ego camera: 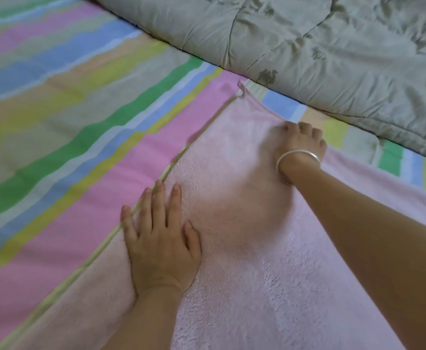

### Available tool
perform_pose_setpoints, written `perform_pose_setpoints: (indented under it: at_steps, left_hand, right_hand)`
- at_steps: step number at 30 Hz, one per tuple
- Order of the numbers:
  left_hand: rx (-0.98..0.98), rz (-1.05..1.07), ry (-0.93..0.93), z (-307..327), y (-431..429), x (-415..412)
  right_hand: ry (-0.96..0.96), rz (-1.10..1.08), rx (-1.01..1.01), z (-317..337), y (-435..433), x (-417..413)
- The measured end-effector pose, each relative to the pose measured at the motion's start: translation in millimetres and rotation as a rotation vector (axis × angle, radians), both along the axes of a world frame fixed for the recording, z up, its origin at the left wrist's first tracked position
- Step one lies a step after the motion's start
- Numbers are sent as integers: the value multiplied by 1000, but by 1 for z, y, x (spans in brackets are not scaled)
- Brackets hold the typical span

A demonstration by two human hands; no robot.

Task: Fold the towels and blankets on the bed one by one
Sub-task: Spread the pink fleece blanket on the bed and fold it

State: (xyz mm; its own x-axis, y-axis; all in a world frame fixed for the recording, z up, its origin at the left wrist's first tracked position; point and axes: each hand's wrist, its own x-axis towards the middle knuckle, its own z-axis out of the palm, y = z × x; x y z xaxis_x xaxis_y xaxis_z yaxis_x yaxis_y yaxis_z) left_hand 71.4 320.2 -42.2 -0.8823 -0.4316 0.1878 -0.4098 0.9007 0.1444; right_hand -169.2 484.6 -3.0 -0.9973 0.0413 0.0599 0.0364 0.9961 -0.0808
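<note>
A fluffy pink towel [244, 223] with a pale green trimmed edge lies spread flat on the striped bed sheet [68, 122]. My left hand [158, 236] presses flat on the towel near its left trimmed edge, fingers straight and spread. My right hand [300, 142], with a silver bangle on the wrist, reaches to the towel's far edge; its fingers bend down over that edge. A small loop sticks up at the towel's far corner [242, 88].
A rumpled grey-green quilt [333, 59] lies bunched across the far right of the bed, just beyond the towel's far corner. The pastel striped sheet stretches out to the left.
</note>
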Motion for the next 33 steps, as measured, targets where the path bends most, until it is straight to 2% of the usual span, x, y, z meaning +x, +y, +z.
perform_pose_setpoints:
  at_steps: [10, 12, 15, 19, 24, 27, 30, 33]
  left_hand:
    - [-34, 7, 10, -3, 0, -1]
    - [-28, 6, 16, -5, 0, -1]
    - [-13, 2, 33, -7, 0, -2]
    - [10, -6, 46, -10, -1, -4]
    - [102, -37, 76, -2, 0, -3]
    - [193, -104, 125, 16, -3, 19]
    - [340, -147, 272, 44, -8, 65]
    - [616, -188, 429, 67, -16, 124]
  right_hand:
    - [-140, -120, 193, 15, 56, -21]
    - [-87, -106, 173, 18, 58, -14]
    - [94, 0, 134, 23, 50, 9]
    - [200, 186, 145, 34, 46, 69]
    - [342, 515, 97, 43, 44, 190]
    - [338, 557, 75, 43, 35, 270]
    - [306, 581, 26, 43, 14, 341]
    - [287, 539, -53, 44, -11, 394]
